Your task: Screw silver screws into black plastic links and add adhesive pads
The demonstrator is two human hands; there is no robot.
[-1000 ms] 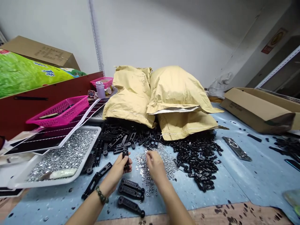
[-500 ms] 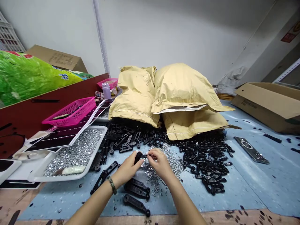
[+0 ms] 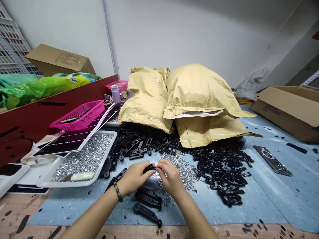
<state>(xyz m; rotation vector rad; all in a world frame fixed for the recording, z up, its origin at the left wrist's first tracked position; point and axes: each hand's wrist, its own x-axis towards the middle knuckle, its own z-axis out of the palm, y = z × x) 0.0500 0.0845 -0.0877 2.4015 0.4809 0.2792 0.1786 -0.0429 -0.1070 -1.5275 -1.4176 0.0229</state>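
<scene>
My left hand (image 3: pixel 133 178) holds a small black bar-shaped part (image 3: pixel 149 168) in its fingers. My right hand (image 3: pixel 170 177) pinches the end of that part; anything small between its fingertips is hidden. Just beneath lies a scatter of tiny silver nuts (image 3: pixel 164 189), beside a heap of silver screws (image 3: pixel 180 169). Several longer black bar parts (image 3: pixel 147 199) lie close to my wrists on the blue mat (image 3: pixel 264 199).
A white tray of silver nuts (image 3: pixel 107 156) stands to the left, with a pink basket (image 3: pixel 79 116) behind it. Black parts (image 3: pixel 219 169) are heaped to the right, below tan sacks (image 3: pixel 201 93). A cardboard box (image 3: pixel 286 109) sits at the right.
My right hand has moved from above the silver pieces to the black part, so both hands now meet on it. The part has tilted from upright to lying sideways. The view has shifted slightly.
</scene>
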